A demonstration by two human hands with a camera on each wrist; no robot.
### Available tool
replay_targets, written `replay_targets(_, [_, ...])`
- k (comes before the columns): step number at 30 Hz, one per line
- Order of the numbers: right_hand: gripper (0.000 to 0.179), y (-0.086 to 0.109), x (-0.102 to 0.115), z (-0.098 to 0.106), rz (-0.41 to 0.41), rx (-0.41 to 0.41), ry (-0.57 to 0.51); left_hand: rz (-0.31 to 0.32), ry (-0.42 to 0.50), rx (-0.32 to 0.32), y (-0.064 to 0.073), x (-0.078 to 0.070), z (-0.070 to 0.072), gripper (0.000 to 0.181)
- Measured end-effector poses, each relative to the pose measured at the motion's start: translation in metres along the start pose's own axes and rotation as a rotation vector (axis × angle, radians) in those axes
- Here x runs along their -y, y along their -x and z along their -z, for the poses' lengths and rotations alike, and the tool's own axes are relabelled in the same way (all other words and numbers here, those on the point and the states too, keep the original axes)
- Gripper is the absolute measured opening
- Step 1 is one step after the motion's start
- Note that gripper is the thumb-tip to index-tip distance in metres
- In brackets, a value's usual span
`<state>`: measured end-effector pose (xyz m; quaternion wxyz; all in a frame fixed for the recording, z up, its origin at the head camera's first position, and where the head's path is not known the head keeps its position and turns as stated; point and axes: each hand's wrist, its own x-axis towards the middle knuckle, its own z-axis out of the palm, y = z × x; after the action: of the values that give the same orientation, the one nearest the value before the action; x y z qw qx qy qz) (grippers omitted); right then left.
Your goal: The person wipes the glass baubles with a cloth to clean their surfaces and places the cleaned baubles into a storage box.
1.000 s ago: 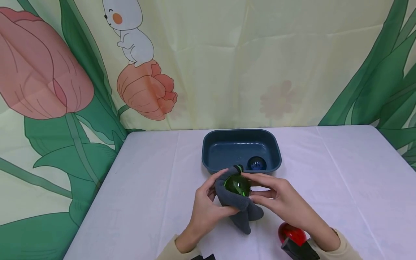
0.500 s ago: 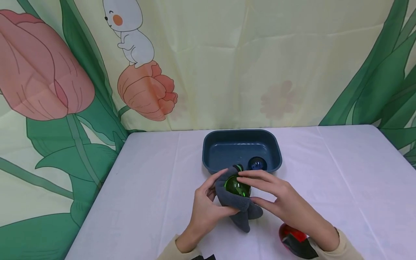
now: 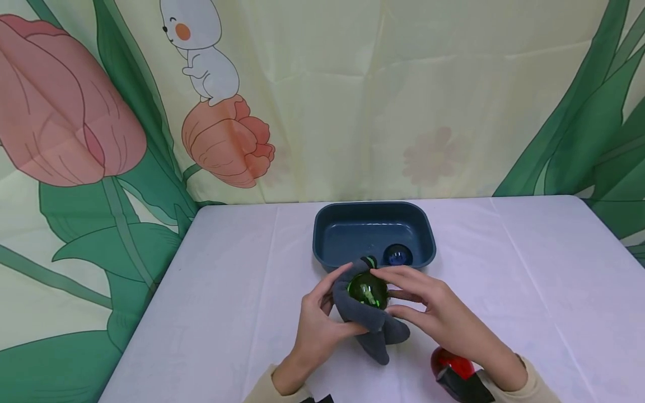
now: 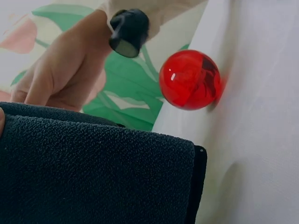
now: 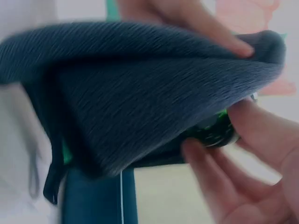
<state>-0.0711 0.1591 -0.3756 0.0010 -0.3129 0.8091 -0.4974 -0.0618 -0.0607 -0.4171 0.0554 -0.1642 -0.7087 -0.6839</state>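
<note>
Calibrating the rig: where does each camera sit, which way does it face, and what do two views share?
Head: on the head, forward and down at the table and tray; left hand and right hand show.
Left wrist: on the left wrist, across grey cloth to red ball; right hand shows, upper left.
Right wrist: on the right wrist, at the grey cloth and green ball; right hand's fingers lower right, left hand at top.
Shared: red ball in head and left wrist views.

This looks like a small staged corner, studio-like: a table spread with smooth white cloth, and close behind it a creased curtain printed with big tulips and a cartoon animal; what building holds it cannot be told
</note>
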Motion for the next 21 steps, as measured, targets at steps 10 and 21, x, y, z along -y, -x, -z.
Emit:
replay_targets(10, [0.053, 0.0003, -0.0020, -0.0013, -0.143, 0.024, -0.136, -0.064, -0.002, 0.016, 0.0001, -0.0006, 0.0025, 0.082])
replay_targets(21, [0.071, 0.0009, 0.0039, -0.0004, 0.109, -0.045, 0.234, -0.028, 0.021, -0.006, -0.0028, 0.0020, 0.0041, 0.079])
